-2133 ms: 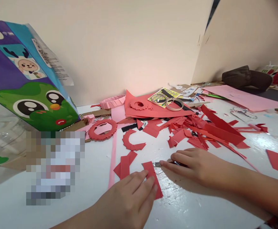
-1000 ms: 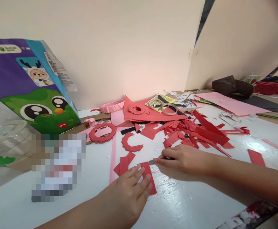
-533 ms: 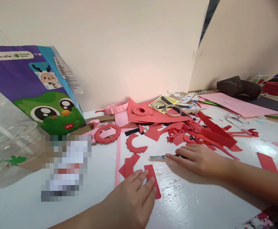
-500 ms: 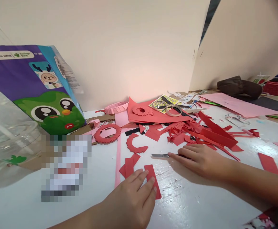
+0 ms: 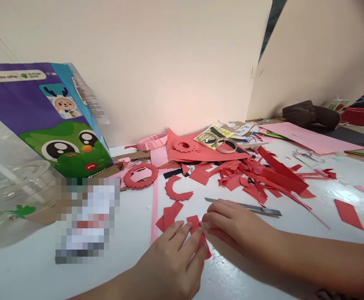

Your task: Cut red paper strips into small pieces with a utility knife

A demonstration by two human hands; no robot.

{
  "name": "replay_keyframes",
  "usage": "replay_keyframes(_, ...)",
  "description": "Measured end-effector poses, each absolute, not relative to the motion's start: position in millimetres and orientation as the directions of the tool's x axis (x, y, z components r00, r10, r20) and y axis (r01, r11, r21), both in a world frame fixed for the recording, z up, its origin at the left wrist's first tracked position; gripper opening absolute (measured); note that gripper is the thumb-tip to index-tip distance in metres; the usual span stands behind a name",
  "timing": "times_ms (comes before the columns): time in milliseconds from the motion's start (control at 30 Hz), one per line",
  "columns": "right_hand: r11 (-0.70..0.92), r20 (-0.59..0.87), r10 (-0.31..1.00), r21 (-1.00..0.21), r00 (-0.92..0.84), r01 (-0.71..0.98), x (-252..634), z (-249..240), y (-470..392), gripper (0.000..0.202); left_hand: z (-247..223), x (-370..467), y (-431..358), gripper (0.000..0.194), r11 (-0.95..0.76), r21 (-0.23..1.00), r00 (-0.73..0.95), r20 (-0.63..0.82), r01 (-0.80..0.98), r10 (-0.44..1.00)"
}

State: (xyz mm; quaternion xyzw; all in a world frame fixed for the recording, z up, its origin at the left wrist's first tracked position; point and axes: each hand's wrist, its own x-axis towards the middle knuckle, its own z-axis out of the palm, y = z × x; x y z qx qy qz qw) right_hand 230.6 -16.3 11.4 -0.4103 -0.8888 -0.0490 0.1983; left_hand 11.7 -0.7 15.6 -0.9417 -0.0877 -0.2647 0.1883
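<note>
A red paper strip [image 5: 193, 220] lies on the white tabletop at lower centre, partly covered by both hands. My left hand [image 5: 174, 260] rests on it with fingers stretched and nearly flat. My right hand [image 5: 232, 223] has its fingers bent together, the fingertips pinching at the strip's right edge. A slim metal craft knife [image 5: 260, 208] lies just behind the right hand, which hides part of it. Beyond the left fingers are overlapping red paper pieces [image 5: 169, 216], a C-shaped pleated red piece [image 5: 177, 189] and a pleated red ring [image 5: 140, 176].
A heap of red paper scraps [image 5: 241, 175] spreads across the back, with tape rolls [image 5: 226, 145] on red sheets. Pink paper [image 5: 316, 135] and a dark brown object [image 5: 310, 114] are at right. A purple-and-green paper bag [image 5: 66, 137] and clear plastic cup [image 5: 16, 179] stand at left.
My right hand has let go of the craft knife and moved left to the red paper strip. The knife now lies behind it. My left hand stays on the strip.
</note>
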Motion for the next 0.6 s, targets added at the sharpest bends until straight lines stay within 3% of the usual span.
replay_keyframes(167,0.623,0.326,0.766,-0.162,-0.554,0.765,223.3,9.8,-9.9,0.019,13.5,10.5,-0.8,0.023,-0.912,-0.306,0.843,0.533,0.275,0.075)
replay_keyframes(600,0.467,0.303,0.864,-0.183,-0.402,0.865,306.4,39.0,-29.6,0.029,12.1,7.0,0.0,0.021,-0.925,-0.271,0.85,0.518,0.267,0.094)
